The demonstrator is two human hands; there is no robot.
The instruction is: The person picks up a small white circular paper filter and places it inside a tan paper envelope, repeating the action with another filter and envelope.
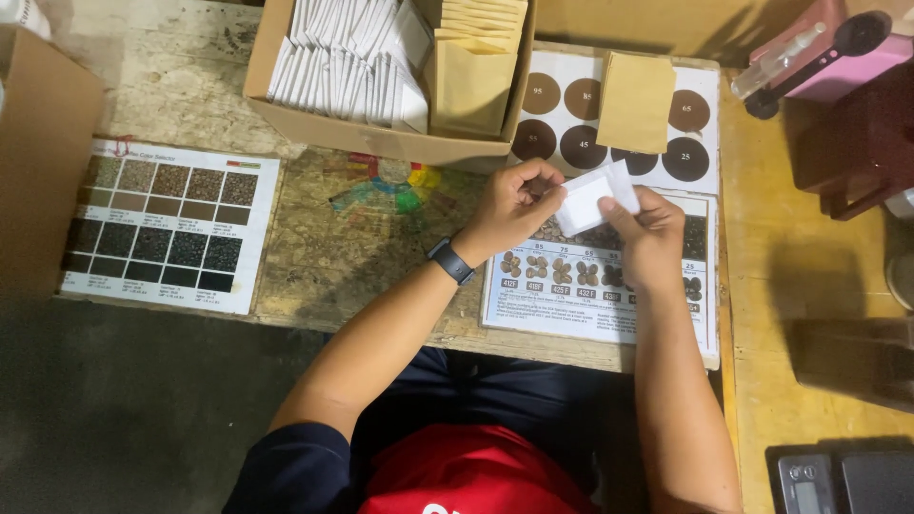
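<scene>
Both my hands hold one small white paper packet (592, 195) just above the table. My left hand (514, 205), with a dark watch on its wrist, pinches the packet's left end. My right hand (647, 233) grips its right side with thumb and fingers. Under the hands lies a printed chart of bean samples (571, 305). Behind them a cardboard box (381, 138) holds several white packets (347, 57) and brown paper envelopes (473, 76). One brown envelope (635, 103) lies on a chart of dark round colour discs (700, 143).
A chart with a grid of dark sample squares (171, 224) lies at the left on the worn wooden tabletop (367, 257). A brown carton (43, 143) stands far left. A pink box with a spray bottle (809, 52) sits at the back right, a scale (838, 481) at the lower right.
</scene>
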